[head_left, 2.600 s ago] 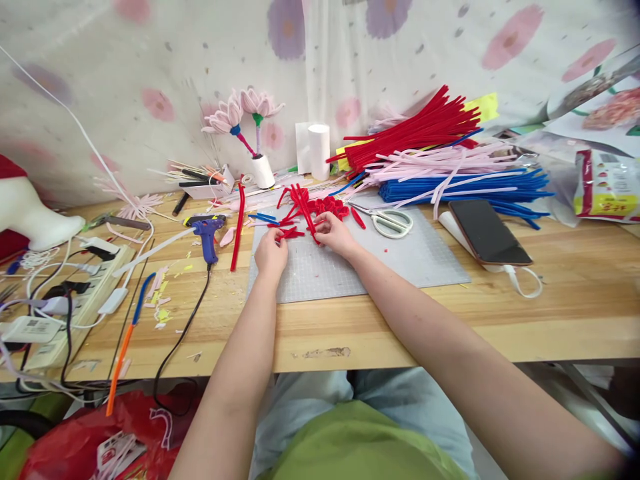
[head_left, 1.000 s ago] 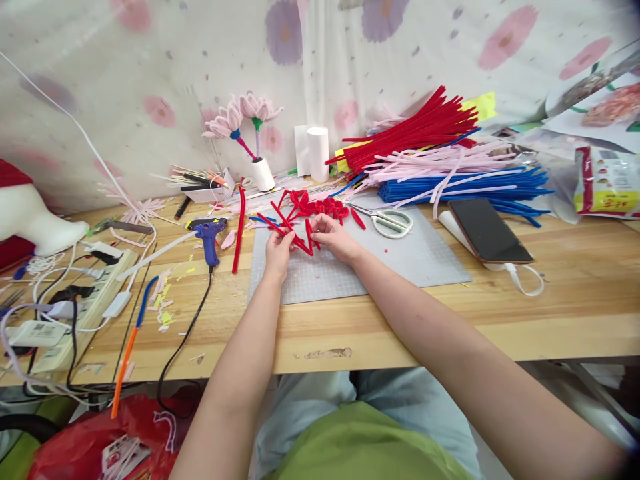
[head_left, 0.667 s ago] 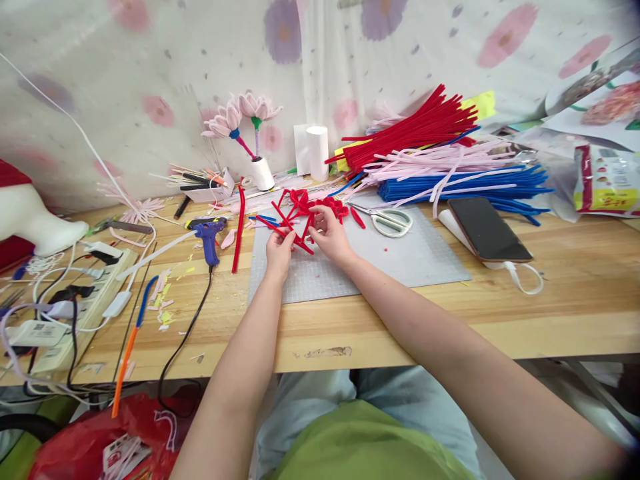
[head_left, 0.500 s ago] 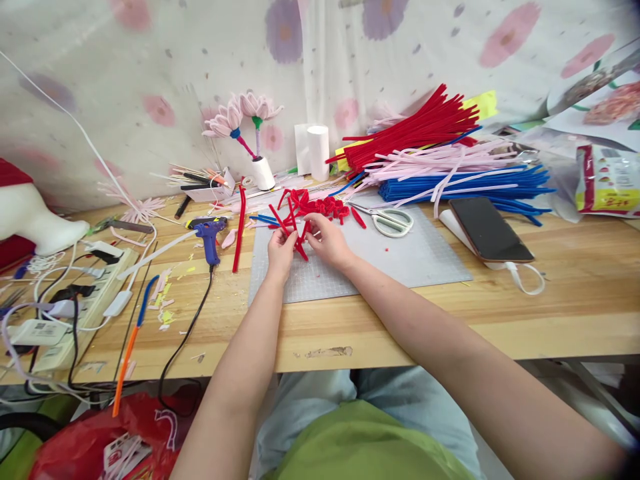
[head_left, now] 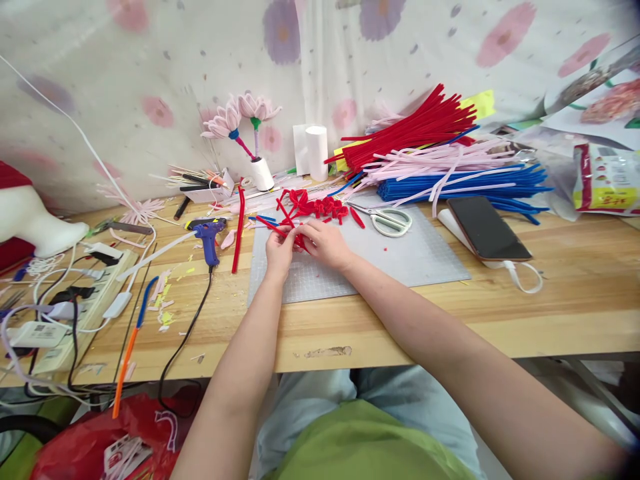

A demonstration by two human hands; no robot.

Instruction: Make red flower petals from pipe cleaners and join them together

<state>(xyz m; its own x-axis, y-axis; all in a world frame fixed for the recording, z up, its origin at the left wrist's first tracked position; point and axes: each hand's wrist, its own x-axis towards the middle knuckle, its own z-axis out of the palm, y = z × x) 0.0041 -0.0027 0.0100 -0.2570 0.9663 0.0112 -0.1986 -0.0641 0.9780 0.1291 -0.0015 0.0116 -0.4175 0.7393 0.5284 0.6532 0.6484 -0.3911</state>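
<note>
Both hands meet over the grey cutting mat [head_left: 400, 267], working on red pipe cleaners [head_left: 285, 212]. My left hand [head_left: 279, 252] pinches them from the left, with straight ends sticking out up and to the left. From the right, my right hand [head_left: 324, 244] closes its fingers on the same red pieces; its fingertips touch those of the left. The join between the pieces is partly hidden by my fingers. Just behind lies a heap of curled red pipe cleaner pieces [head_left: 320, 205]. White-handled scissors [head_left: 391, 222] rest to its right.
A blue glue gun [head_left: 209, 241] and a red pipe cleaner strip [head_left: 239, 230] lie left of the mat. Pink flowers [head_left: 257, 107] stand behind. Red, pink and blue pipe cleaner bundles [head_left: 465, 183] fill the back right, near a phone [head_left: 487, 228]. A power strip [head_left: 85, 313] with cables sits at left.
My right hand has moved slightly left, so my hands are closer together. The red pipe cleaners have turned, one end now pointing further left and lower.
</note>
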